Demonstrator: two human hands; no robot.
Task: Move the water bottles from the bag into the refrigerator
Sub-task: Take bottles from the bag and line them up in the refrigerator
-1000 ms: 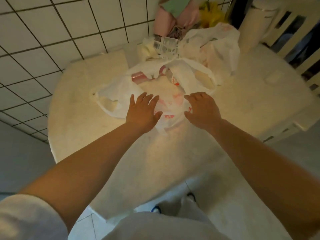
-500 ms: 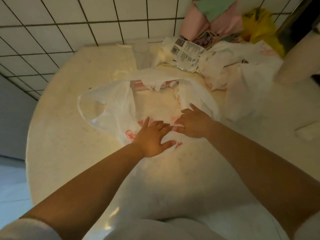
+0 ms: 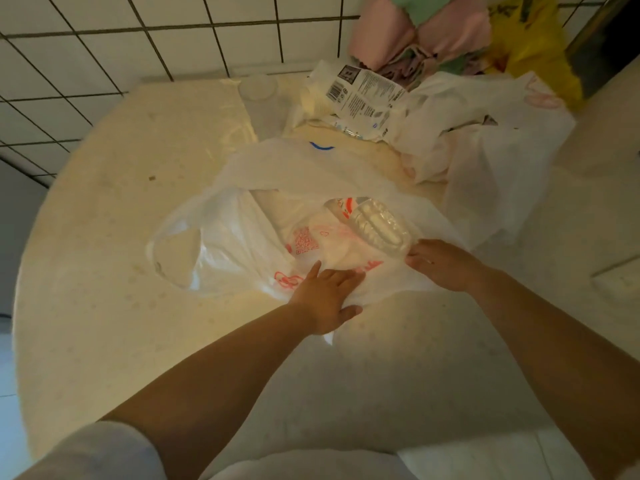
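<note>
A white plastic bag (image 3: pixel 242 237) with red print lies flat on the round cream table (image 3: pixel 104 271). A clear water bottle (image 3: pixel 377 225) with a red label lies on its side, its base end sticking out of the bag's mouth toward me. My right hand (image 3: pixel 440 265) grips the bottle's base with curled fingers. My left hand (image 3: pixel 325 296) rests flat on the bag's near edge, fingers straight, pressing it to the table. No refrigerator is in view.
A clear plastic cup (image 3: pixel 259 102) stands at the table's back by the tiled wall. A white packet with a barcode (image 3: pixel 360 98) and another crumpled white bag (image 3: pixel 485 150) lie at the back right. Pink cloth (image 3: pixel 415 32) and a yellow bag (image 3: pixel 530 39) hang behind.
The bag's mouth has come open and the bottle's base now shows. My right hand moved right and took hold of the bottle; my left hand stayed flat on the bag.
</note>
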